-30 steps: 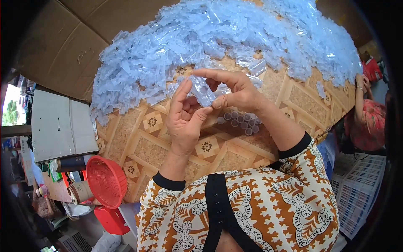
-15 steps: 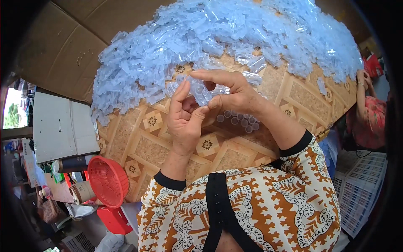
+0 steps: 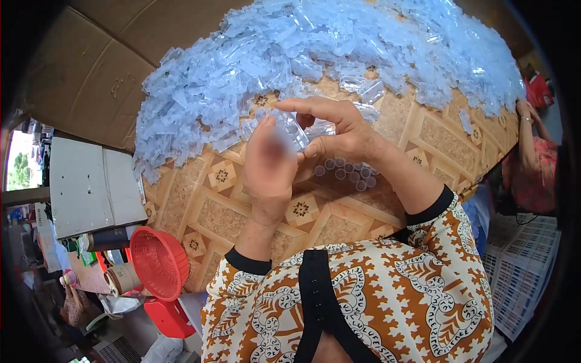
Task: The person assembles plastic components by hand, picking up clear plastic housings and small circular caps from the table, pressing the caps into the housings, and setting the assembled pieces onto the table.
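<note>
In front of my chest I hold a small clear plastic piece (image 3: 296,134) with moulded round shapes. My right hand (image 3: 348,130) grips its right side, with thumb below and forefinger curled over the top. My left hand (image 3: 268,175) is closed at the piece's left edge; a smear hides part of its palm and fingers. Below my right hand, several small clear round discs (image 3: 352,174) lie on the patterned table (image 3: 239,209). Just beyond my hands begins a big heap of clear bluish plastic pieces (image 3: 339,42).
Cardboard (image 3: 78,72) walls the far left. A red plastic basket (image 3: 158,263) sits at the table's left edge, beside a white box panel (image 3: 91,184) and a brown tape roll (image 3: 121,278). At far right, another person's arm (image 3: 528,136) rests by the table. Printed sheets (image 3: 520,266) are stacked lower right.
My left hand has turned, showing a flatter side, and its thumb has shifted slightly. The plastic piece has tilted a little between my hands. The whole view has shifted slightly.
</note>
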{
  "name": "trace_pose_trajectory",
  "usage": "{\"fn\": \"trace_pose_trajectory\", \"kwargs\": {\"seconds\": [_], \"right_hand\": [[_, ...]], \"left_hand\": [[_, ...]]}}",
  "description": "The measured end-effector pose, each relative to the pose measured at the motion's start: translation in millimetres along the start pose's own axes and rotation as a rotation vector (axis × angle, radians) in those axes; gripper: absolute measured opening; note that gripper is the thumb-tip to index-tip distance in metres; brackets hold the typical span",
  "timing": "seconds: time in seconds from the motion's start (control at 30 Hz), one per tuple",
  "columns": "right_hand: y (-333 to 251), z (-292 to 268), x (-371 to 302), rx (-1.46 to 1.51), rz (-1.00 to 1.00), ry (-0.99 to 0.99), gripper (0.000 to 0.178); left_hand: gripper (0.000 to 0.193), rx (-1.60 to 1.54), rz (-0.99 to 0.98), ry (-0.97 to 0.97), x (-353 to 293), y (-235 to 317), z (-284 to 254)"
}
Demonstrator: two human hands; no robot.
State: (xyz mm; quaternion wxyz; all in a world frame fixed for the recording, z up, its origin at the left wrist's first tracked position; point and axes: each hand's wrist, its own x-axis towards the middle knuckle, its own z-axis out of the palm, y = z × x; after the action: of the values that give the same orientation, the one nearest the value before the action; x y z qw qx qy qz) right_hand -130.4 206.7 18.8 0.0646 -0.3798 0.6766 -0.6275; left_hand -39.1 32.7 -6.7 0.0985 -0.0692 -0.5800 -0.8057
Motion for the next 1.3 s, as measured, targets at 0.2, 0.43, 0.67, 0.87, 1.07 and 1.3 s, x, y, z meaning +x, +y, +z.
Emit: {"fn": "trace_pose_trajectory", "kwargs": {"seconds": [0.2,0.43,0.67,0.87,1.07,1.3], "right_hand": [[4,-1,0,0.079,0.037,-0.008,0.071],[3,0,-1,0.077,0.051,-0.001,0.073],[9,-3,0,0.007,-0.051,-0.021,0.068],[4,-2,0,-0.187,-0.167,-0.026,0.064],[8,-5,-2,-0.306,-0.155,-0.081,0.066],[-4,1,-1,-0.029,0.102,-0.068,0.075]], "left_hand": [[0.063,0.005,0.021,-0.007,-1,-1,0],[0.063,0.002,0.01,-0.006,-2,1,1],[0.061,0.08,0.052,-0.017,0,-6,-3],[0.057,0.136,0.131,-0.023,0,-10,-7],[0.056,0.089,0.058,-0.001,-2,-16,-9],[0.059,-0.001,0.012,0.017,-2,-8,-8]]}}
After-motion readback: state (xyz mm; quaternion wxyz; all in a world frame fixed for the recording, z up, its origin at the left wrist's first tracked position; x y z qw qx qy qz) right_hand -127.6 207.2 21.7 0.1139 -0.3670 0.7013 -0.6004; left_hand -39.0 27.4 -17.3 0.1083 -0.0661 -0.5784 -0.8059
